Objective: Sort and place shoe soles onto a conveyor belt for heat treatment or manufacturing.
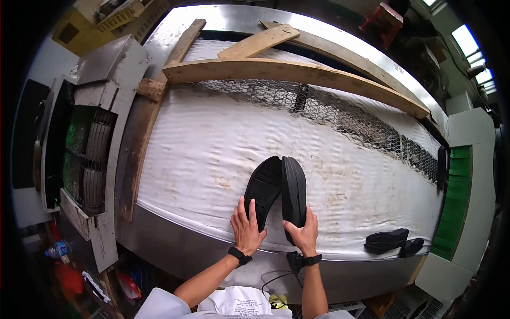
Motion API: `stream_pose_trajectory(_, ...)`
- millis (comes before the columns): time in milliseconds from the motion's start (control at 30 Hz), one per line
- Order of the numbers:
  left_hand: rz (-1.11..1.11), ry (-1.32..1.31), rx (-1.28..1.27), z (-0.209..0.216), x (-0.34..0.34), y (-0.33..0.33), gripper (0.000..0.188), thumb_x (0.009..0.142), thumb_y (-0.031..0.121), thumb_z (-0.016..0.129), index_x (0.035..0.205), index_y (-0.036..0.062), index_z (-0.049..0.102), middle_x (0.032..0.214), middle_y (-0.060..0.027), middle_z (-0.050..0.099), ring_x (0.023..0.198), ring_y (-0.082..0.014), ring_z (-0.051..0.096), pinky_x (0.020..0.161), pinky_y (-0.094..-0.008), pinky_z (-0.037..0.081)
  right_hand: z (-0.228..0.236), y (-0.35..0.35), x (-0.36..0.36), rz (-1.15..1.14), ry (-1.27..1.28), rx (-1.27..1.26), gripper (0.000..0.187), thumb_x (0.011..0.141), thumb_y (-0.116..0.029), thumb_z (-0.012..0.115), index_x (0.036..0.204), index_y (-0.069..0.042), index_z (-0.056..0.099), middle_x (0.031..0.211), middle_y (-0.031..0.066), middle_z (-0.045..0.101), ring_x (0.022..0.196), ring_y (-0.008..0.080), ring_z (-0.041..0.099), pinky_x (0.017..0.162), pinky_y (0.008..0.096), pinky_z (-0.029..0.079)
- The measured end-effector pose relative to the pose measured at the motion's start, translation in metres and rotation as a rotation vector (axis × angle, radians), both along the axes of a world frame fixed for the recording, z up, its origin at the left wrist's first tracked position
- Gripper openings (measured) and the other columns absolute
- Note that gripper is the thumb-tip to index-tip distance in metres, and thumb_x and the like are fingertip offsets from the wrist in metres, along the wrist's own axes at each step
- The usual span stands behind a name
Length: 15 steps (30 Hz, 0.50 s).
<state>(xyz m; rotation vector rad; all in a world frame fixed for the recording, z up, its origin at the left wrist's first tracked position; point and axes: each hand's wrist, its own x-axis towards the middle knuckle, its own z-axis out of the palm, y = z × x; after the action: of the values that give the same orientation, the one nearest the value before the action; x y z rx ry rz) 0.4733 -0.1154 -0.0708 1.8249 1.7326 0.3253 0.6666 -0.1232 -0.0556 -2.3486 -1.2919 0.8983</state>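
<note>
Two black shoe soles stand close together on the white cloth (191, 154) in front of me, their far ends nearly touching. My left hand (246, 229) is closed round the near end of the left sole (266, 181), whose hollow inner face shows, with fingers over it and the thumb at its right edge. The right sole (295, 183) is tilted so that its ridged side shows. My right hand (304, 232) grips its near end, thumb on the left and fingers along the right. Both wrists wear black bands.
More black soles (386, 241) lie at the cloth's right edge. Wooden boards (297, 70) cross the far side over wire mesh (340, 114). At left stands a machine opening (93, 154); at right, a green-curtained opening (451, 199). A metal edge (186, 242) runs nearest me.
</note>
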Motion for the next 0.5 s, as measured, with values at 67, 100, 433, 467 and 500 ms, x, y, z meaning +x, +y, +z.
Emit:
stream_pose_trajectory(67, 0.038, -0.116, -0.035, 0.01, -0.006, 0.001, 0.111, 0.067, 0.017, 0.084, 0.157, 0.0055, 0.021, 0.16, -0.0257, 0.014, 0.141, -0.0485, 0.026, 0.114, -0.0563, 0.025, 0.005, -0.017, -0.009, -0.024, 0.187, -0.039, 0.088, 0.072, -0.038, 0.086, 0.141, 0.003, 0.048, 0.124, 0.02, 0.061, 0.115, 0.033, 0.059, 0.099, 0.0417, 0.047)
stream_pose_trajectory(100, 0.074, -0.162, -0.041, 0.015, -0.013, 0.003, 0.107, 0.068, 0.017, 0.083, 0.156, 0.004, 0.025, 0.158, -0.0261, 0.02, 0.141, -0.0436, 0.029, 0.114, -0.0512, 0.029, 0.008, -0.021, -0.013, 0.0, 0.204, -0.02, 0.088, 0.072, -0.038, 0.086, 0.141, 0.003, 0.048, 0.124, 0.02, 0.061, 0.115, 0.033, 0.059, 0.099, 0.0417, 0.047)
stream_pose_trajectory(433, 0.381, -1.441, -0.574, 0.08, -0.086, -0.07, 0.068, 0.091, 0.029, 0.077, 0.144, 0.0011, 0.045, 0.128, -0.0057, 0.059, 0.114, -0.0118, 0.057, 0.1, -0.0288, 0.047, 0.119, -0.065, -0.086, 0.161, 0.955, -0.089, 0.058, 0.083, -0.013, 0.075, 0.135, 0.004, 0.053, 0.112, 0.0103, 0.067, 0.098, 0.0168, 0.064, 0.084, 0.0304, 0.053)
stream_pose_trajectory(467, 0.321, -1.437, -0.556, 0.101, -0.099, -0.076, 0.073, 0.089, 0.031, 0.08, 0.145, 0.0015, 0.043, 0.131, -0.0066, 0.059, 0.118, -0.0126, 0.055, 0.104, -0.0303, 0.045, 0.132, -0.067, -0.099, 0.242, 0.891, -0.066, 0.06, 0.083, -0.014, 0.076, 0.135, 0.004, 0.053, 0.112, 0.0109, 0.067, 0.098, 0.0172, 0.064, 0.084, 0.0308, 0.053)
stream_pose_trajectory(500, 0.308, -1.408, -0.524, 0.104, -0.111, -0.083, 0.071, 0.089, 0.028, 0.08, 0.144, 0.0009, 0.044, 0.13, -0.0067, 0.059, 0.117, -0.013, 0.056, 0.103, -0.0307, 0.046, 0.133, -0.069, -0.109, 0.283, 0.893, -0.073, 0.06, 0.083, -0.014, 0.076, 0.135, 0.004, 0.053, 0.112, 0.0109, 0.067, 0.098, 0.0172, 0.064, 0.084, 0.0308, 0.053)
